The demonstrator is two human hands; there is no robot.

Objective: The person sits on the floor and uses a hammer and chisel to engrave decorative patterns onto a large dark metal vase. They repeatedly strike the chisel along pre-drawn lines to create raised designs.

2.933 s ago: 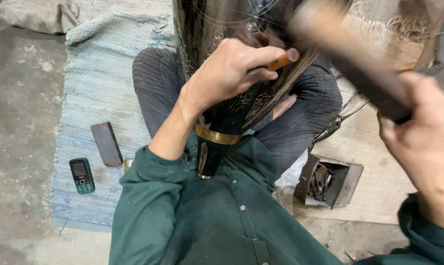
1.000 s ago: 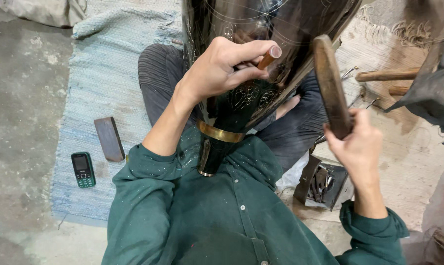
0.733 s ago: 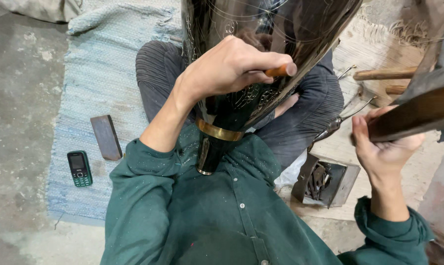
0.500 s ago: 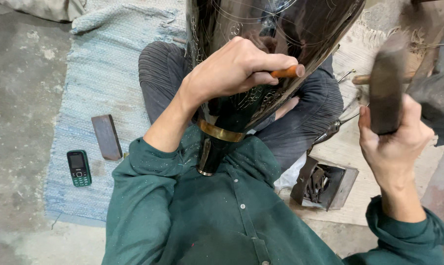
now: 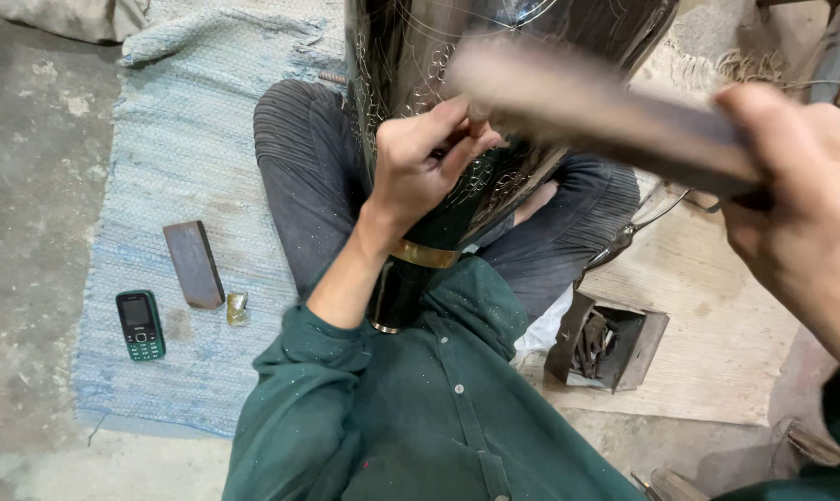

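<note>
A large dark metal vase [image 5: 397, 65] with fine engraved lines lies in my lap, its brass ring [image 5: 426, 253] and narrow foot toward my chest. My left hand [image 5: 427, 165] is closed against the vase wall around a small punch, which is mostly hidden under my fingers and the bat. My right hand [image 5: 803, 209] grips a flat wooden bat [image 5: 592, 109] at the right. The bat is blurred with motion, and its far end reaches over my left hand's fingers.
I sit cross-legged on a blue woven rug [image 5: 160, 139]. On it lie a dark block [image 5: 193, 263], a green mobile phone [image 5: 141, 325] and a small brass piece [image 5: 237, 308]. To the right, a wooden board [image 5: 726, 325] carries an open metal box of tools [image 5: 610, 339], with tongs [image 5: 643, 225] beside it.
My right hand drew the bat back and up, then swung it in leftward; it is now over my left hand's tool. My left hand has stayed on the vase.
</note>
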